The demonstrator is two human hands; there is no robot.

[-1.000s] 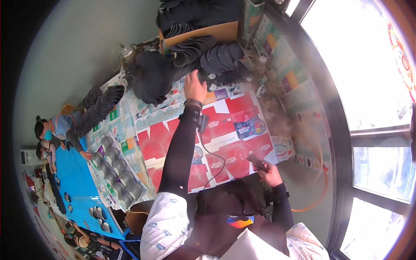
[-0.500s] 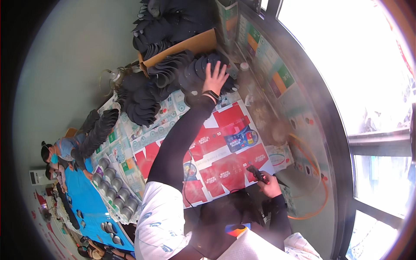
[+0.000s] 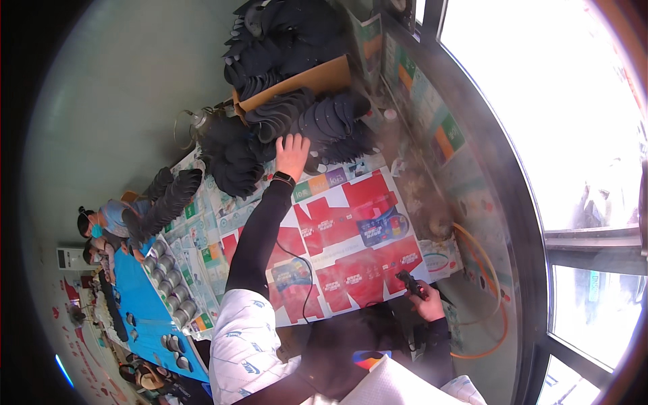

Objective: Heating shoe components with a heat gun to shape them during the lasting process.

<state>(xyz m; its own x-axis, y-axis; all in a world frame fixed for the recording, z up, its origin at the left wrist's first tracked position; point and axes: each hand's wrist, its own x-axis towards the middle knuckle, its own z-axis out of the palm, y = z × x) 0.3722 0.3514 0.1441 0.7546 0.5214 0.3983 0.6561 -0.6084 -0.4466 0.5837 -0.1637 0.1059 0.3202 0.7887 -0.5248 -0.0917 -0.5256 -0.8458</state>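
Note:
My left hand point(image 3: 293, 156), a dark band at its wrist, reaches to the near edge of a pile of thin, dark, curved pieces point(image 3: 324, 121). Its fingers are stretched out and slightly apart, the tips against the dark pieces. No piece shows lifted in it, and the thumb is hidden. At the near right corner of the red and white printed sheet point(image 3: 331, 253), my right hand point(image 3: 428, 305) is closed round a black hand-held tool point(image 3: 410, 283). The tool's front end points up and left over the sheet; its exact kind is unclear.
A cardboard box point(image 3: 297, 84) with more dark pieces stands at the back. An orange hose point(image 3: 491, 283) loops at the right by the window. A thin black cable point(image 3: 307, 273) crosses the sheet. Grey round items point(image 3: 169, 277) and a blue table point(image 3: 135, 297) with people lie left.
My left hand has moved left and nearer, from the top of the pile to its near edge, its fingers less spread. The right hand still holds the tool. The view has shifted slightly.

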